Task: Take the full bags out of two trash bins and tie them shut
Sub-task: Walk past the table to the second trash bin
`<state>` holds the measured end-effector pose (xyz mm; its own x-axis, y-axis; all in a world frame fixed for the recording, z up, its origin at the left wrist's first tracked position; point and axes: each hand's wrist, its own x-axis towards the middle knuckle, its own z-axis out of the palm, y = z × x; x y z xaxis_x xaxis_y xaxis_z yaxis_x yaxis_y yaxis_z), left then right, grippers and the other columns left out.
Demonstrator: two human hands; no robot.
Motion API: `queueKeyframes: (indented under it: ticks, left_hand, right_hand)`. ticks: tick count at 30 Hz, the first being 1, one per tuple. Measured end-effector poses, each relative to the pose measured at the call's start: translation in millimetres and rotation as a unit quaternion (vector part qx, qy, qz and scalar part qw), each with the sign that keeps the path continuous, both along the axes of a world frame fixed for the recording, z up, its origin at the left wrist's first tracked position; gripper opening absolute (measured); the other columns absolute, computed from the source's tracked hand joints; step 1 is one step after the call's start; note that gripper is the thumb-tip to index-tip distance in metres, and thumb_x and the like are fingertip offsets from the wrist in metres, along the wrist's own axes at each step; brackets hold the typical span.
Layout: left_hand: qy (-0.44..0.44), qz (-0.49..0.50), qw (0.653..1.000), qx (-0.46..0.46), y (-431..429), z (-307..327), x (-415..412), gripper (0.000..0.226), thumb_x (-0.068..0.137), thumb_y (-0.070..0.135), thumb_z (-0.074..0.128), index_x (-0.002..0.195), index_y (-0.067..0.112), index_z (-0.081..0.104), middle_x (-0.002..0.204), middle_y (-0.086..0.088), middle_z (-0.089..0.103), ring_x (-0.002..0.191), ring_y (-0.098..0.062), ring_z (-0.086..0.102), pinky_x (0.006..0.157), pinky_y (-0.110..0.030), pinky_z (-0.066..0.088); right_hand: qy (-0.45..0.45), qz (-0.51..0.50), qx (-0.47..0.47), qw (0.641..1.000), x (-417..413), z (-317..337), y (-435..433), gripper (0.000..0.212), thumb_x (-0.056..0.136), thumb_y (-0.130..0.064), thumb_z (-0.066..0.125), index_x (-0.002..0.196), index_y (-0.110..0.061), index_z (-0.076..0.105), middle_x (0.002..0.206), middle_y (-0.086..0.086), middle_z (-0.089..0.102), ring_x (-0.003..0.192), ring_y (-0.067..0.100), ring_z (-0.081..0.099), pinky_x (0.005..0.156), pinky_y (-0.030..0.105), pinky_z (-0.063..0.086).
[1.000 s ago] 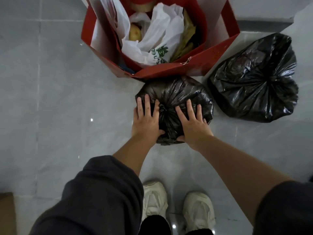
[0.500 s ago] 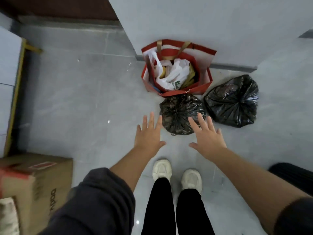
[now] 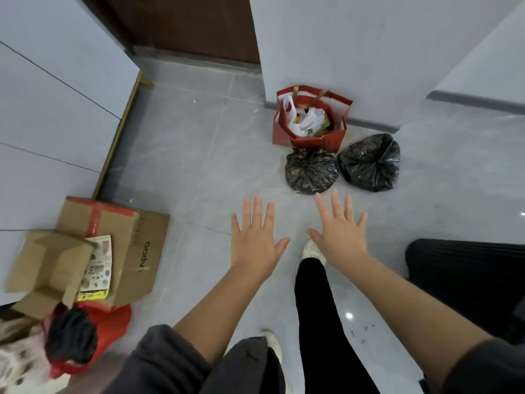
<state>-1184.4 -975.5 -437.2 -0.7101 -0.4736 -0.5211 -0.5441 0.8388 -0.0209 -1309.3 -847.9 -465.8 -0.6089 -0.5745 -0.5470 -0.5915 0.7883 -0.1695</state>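
Black plastic: two trash bags, tied shut, are seen on a grey floor (image 3: 199, 166).
The rounder bag (image 3: 311, 173) is set just before a red paper bag (image 3: 309, 139), the second bag (image 3: 369, 163) off its right corner. Left grip (image 3: 254, 240) and right grip (image 3: 339, 231) are held released, fingers spread, farther back.

Two black bin bags (image 3: 311, 174) (image 3: 370, 163): thin plastic, crinkled, glossy. Red gift bag (image 3: 309, 139): smooth coated paper; white plastic bag (image 3: 306, 123) inside. Floor (image 3: 199, 166): grey tile, polished, reflective. Boxes (image 3: 136, 251): matt brown cardboard, red tape. Sleeves (image 3: 167, 362): dark matt cloth.
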Motion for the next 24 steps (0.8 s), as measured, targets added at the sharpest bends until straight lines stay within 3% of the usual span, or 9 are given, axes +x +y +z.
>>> queueKeyframes:
  ticks: [12,24]
  left_hand:
    - [0.069,0.06,0.996,-0.009,127,102,236,0.073,0.094,0.059,0.018,0.151,0.019,-0.002,0.159,-0.009,-0.009,0.145,-0.027,-0.016,0.117,-0.053,0.003]
    - [0.092,0.164,0.981,-0.05,278,131,347,0.071,0.095,0.057,0.02,0.151,0.019,-0.001,0.16,-0.009,-0.006,0.146,-0.027,-0.011,0.118,-0.05,0.006]
  right_hand:
    - [0.064,0.044,-0.045,0.996,243,102,126,0.07,0.095,-0.056,0.028,0.152,-0.028,-0.003,0.161,0.006,-0.008,0.146,0.034,-0.009,0.115,0.059,0.006]
    - [0.114,0.183,-0.085,0.973,314,142,248,0.068,0.096,-0.056,0.026,0.152,-0.027,0.002,0.161,0.008,-0.004,0.147,0.034,-0.006,0.115,0.059,0.007]
